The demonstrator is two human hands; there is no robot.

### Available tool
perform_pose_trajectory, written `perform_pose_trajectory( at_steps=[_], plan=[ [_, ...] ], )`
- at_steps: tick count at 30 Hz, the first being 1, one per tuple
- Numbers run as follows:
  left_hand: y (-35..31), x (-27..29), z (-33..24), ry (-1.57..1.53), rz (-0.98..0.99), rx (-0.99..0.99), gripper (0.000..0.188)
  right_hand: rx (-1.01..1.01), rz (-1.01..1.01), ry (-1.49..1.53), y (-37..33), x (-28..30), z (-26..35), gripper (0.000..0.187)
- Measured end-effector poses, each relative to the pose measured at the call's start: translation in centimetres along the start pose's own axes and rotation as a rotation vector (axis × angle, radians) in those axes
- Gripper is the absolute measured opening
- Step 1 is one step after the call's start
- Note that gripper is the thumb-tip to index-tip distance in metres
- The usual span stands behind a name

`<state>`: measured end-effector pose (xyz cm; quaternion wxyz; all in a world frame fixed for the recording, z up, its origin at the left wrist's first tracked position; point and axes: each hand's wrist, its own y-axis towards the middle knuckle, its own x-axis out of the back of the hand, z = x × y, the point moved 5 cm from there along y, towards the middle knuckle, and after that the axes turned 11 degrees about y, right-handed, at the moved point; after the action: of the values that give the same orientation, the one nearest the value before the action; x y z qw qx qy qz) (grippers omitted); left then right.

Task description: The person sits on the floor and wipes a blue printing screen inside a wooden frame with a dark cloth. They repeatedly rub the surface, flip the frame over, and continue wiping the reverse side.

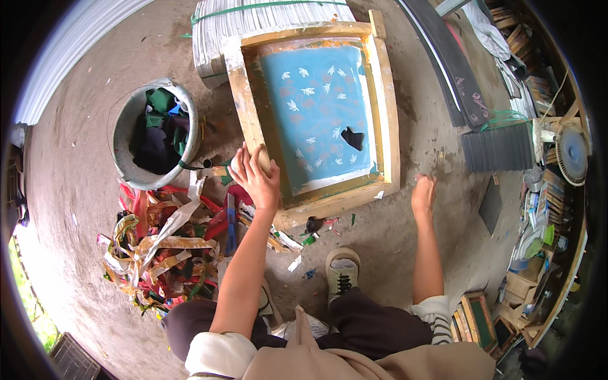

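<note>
"going from the left, what's there?"

"a metal bucket (136,176) of dark scraps, then a tangle of torn strips (161,244) on the floor, then the left hand (256,177)."

"how does that hand stand?"

"half curled, at the left rail of the wooden screen-printing frame (244,101), towards the near corner. i can't make out whether it grips the rail or only rests there."

"so the frame lies to its right?"

"yes – it stretches right and away from the fingers, the blue mesh (345,117) with pale leaf shapes well inside the rails."

"how do you judge it for handling?"

"stiff and bulky, moderate in weight, i'd guess. the rails look sturdy, the mesh thin and easy to tear, perhaps slick if the ink is wet. hold the wood, ideally both side rails, and keep fingers off the blue."

"and that dark patch (353,138) on the mesh?"

"a scrap or a hole – i can't tell which."

"the right hand (424,190)?"

"beyond the right rail and apart from it, fingers folded into a loose fist. nothing shows in it, though its inside is hidden."
</note>
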<state>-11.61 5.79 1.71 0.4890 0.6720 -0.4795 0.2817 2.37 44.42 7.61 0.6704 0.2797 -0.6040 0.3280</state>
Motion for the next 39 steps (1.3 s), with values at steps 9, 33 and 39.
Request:
perform_pose_trajectory(
  at_steps=[9, 33, 39],
  plan=[
    [0.1, 0.2, -0.2, 0.021, -0.026, -0.02, 0.05, 0.576, -0.094, 0.176, -0.4, -2.6, 8.1, 0.017],
    [0.1, 0.3, -0.4, 0.037, -0.037, -0.059, 0.052, 0.656, -0.253, -0.265, 1.3, -8.4, 8.7, 0.025],
    [0.2, 0.2, -0.3, 0.036, -0.044, -0.063, 0.05, 0.666, -0.246, -0.14, 1.4, -8.1, 8.3, 0.022]
  ],
)
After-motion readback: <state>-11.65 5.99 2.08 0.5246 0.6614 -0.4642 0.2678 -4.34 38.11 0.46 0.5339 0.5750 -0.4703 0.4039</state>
